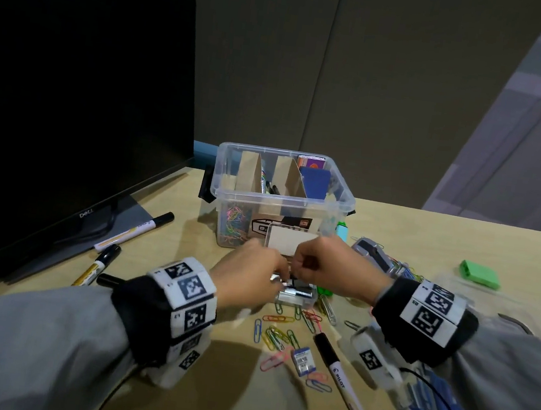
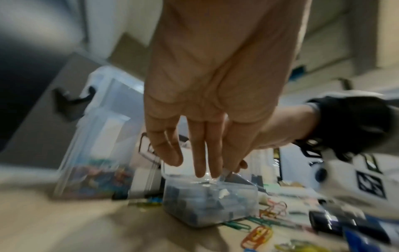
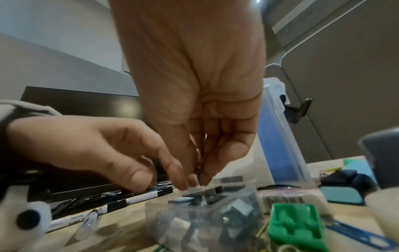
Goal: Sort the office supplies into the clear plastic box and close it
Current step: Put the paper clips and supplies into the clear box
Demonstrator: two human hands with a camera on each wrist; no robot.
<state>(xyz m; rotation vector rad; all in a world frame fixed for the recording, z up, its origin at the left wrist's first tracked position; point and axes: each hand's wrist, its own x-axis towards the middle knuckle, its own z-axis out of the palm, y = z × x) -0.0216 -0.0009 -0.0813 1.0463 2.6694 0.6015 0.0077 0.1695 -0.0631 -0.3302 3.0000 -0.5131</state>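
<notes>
Nearest, loose clips [image 1: 283, 335] and a marker [image 1: 339, 374] lie scattered on the desk [image 1: 430, 236]; both hands work at a small clear case [image 1: 297, 294] of binder clips, the left hand [image 1: 249, 279] steadying its rim with straight fingers, the right hand [image 1: 329, 267] pinching a small dark piece over its open top. A slip could tip the light case and spill it; beyond, the box [image 1: 280, 199] stands open, its lid not visible; much remains unsorted.

head: above, facing down | wrists: close, along fingers [image 2: 200, 153] | shared: small case [image 1: 296, 296]
</notes>
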